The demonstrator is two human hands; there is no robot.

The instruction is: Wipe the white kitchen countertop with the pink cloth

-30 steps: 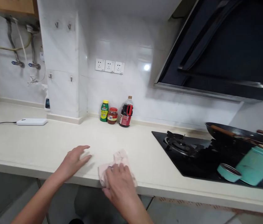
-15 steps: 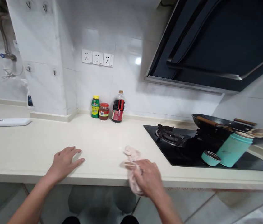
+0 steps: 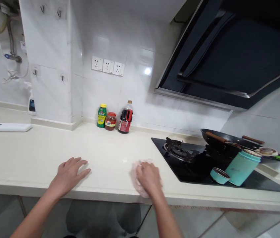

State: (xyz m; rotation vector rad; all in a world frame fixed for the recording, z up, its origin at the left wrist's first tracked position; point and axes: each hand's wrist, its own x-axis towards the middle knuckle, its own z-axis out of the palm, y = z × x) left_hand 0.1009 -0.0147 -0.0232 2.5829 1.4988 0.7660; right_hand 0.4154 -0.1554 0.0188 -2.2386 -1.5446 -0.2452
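A pale pink cloth [image 3: 138,188] lies bunched under my right hand [image 3: 148,177], whose curled fingers press it onto the white countertop [image 3: 100,152] near the front edge. The cloth's outline is blurred, and my hand covers much of it. To the left, my left hand [image 3: 69,173] rests on the counter with its fingers spread and nothing in them.
Against the back wall stand a green bottle with a yellow cap [image 3: 101,115], a red-lidded jar [image 3: 110,121] and a dark sauce bottle [image 3: 125,119]. Right of the cloth, a black gas hob [image 3: 192,172] bears a wok [image 3: 225,132], a turquoise flask [image 3: 243,168] and its cup [image 3: 219,176].
My right hand has moved slightly up and left, farther onto the counter, and the cloth is now flattened beneath it rather than hanging over the edge. My left hand stays in place.
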